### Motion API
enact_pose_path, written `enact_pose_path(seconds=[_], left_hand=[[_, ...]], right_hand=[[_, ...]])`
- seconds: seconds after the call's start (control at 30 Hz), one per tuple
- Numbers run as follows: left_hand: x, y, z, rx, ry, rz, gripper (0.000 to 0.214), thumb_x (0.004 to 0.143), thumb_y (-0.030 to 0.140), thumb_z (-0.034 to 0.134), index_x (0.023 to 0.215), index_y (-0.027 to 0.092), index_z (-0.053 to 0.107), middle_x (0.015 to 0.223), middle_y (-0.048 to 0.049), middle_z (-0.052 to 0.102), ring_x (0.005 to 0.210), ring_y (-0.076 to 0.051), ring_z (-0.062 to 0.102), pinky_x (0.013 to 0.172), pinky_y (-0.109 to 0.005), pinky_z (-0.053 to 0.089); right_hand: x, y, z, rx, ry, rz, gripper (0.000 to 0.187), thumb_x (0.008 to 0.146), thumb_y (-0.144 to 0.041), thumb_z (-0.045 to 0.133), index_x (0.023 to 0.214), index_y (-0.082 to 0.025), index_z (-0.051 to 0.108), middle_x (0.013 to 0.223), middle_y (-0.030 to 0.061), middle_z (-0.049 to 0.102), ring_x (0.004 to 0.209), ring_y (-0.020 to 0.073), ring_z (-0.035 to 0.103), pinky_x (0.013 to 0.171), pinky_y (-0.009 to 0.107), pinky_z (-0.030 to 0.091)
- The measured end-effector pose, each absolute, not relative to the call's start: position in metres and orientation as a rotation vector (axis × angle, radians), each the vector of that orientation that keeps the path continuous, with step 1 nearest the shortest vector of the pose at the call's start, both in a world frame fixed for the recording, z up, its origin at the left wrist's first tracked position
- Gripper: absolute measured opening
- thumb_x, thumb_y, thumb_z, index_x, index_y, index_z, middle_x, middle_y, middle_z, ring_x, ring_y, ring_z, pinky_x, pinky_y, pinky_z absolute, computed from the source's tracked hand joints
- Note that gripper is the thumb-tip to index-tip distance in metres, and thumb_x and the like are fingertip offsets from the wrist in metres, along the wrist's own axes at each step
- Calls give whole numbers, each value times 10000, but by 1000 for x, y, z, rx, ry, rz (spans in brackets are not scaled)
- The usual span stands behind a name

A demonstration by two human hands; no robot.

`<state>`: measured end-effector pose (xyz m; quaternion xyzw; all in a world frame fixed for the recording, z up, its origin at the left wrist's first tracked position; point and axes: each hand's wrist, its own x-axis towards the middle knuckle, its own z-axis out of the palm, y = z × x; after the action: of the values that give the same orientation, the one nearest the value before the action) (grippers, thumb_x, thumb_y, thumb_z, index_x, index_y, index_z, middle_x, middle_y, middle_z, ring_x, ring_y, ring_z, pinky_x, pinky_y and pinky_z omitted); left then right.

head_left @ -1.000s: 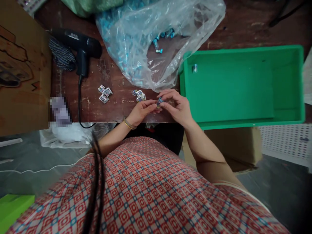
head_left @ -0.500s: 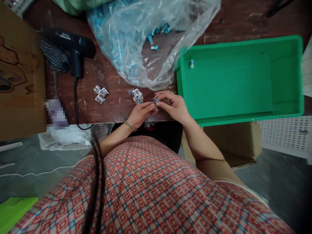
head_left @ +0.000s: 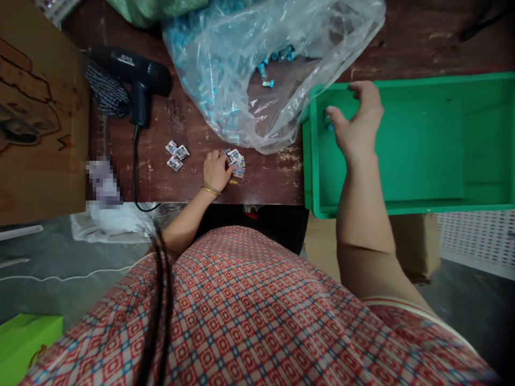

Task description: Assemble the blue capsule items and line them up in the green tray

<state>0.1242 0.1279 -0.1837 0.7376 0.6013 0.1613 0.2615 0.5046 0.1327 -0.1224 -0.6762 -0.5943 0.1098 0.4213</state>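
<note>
My left hand (head_left: 215, 169) rests on the brown table, fingers curled onto a small pile of printed labels (head_left: 236, 161). My right hand (head_left: 358, 120) reaches over the near left corner of the green bin (head_left: 422, 145), fingers spread and bent downward; whether a small blue piece is still in them is hidden. A clear plastic bag (head_left: 257, 69) full of small blue pieces lies just beyond, between both hands.
A second little pile of labels (head_left: 176, 155) lies left of my left hand. A black heat gun (head_left: 137, 80) with its cord lies further left, beside a cardboard box (head_left: 38, 107). A carton (head_left: 414, 241) stands under the bin.
My hands have parted. The right hand moved up and right from the table edge to the green bin. The left hand shifted left onto the label pile.
</note>
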Motion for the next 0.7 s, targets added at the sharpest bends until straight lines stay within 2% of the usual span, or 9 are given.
enact_pose_path(seconds=[0.07,0.17,0.27,0.33,0.43,0.5,0.6,0.7], left_hand=[[126,125,-183,1952,1577,469,163,839,174,822,776,192,673,1058,-129,694,1143,-341,588,1022,-450,442],[121,123,-179,1730,1464,616,149,848,179,788,739,194,689,854,-56,694,905,-246,613,899,-372,462],[114,123,-173,1460,1340,672,121,850,243,770,746,186,747,737,-16,708,724,-182,592,755,-306,442],[112,123,-170,1358,1317,675,118,811,261,789,725,183,767,712,-13,726,682,-165,589,714,-287,428],[112,121,-168,1281,1336,717,134,724,282,840,686,184,757,666,-2,710,642,-147,570,680,-271,422],[112,120,-167,1227,1317,749,187,677,326,867,682,184,745,642,7,688,620,-137,548,652,-262,415],[111,120,-164,1141,1285,776,280,629,410,891,692,183,738,651,9,683,616,-129,541,641,-260,415],[108,122,-155,1034,1290,771,331,593,445,899,692,182,725,645,12,673,599,-119,529,617,-254,402]], right_hand=[[451,121,-110,-1532,-1608,362,352,935,-380,786,1276,-354,701,1367,29,717,1315,297,639,1192,513,478],[391,109,-105,-1404,-1706,582,234,956,-375,742,1171,-283,756,1229,47,779,1177,280,711,1092,496,542],[387,134,-124,-1435,-1672,676,165,944,-339,715,1079,-263,774,1036,32,799,956,247,735,939,460,591],[406,176,-140,-1523,-1609,625,122,931,-294,699,1020,-255,772,969,39,792,900,244,717,921,456,585],[429,255,-156,-1705,-1600,557,102,890,-202,690,960,-220,761,1016,94,796,970,288,703,995,492,554],[426,300,-161,-1821,-1647,561,164,883,-142,649,1001,-177,757,1104,141,796,1049,315,693,1043,501,530],[401,341,-164,-1924,-1686,538,284,914,-133,610,1173,-120,727,1247,188,770,1168,334,670,1098,490,503],[378,355,-167,-2031,-1708,524,423,918,-130,632,1338,-92,655,1310,236,736,1238,378,653,1125,533,484]])
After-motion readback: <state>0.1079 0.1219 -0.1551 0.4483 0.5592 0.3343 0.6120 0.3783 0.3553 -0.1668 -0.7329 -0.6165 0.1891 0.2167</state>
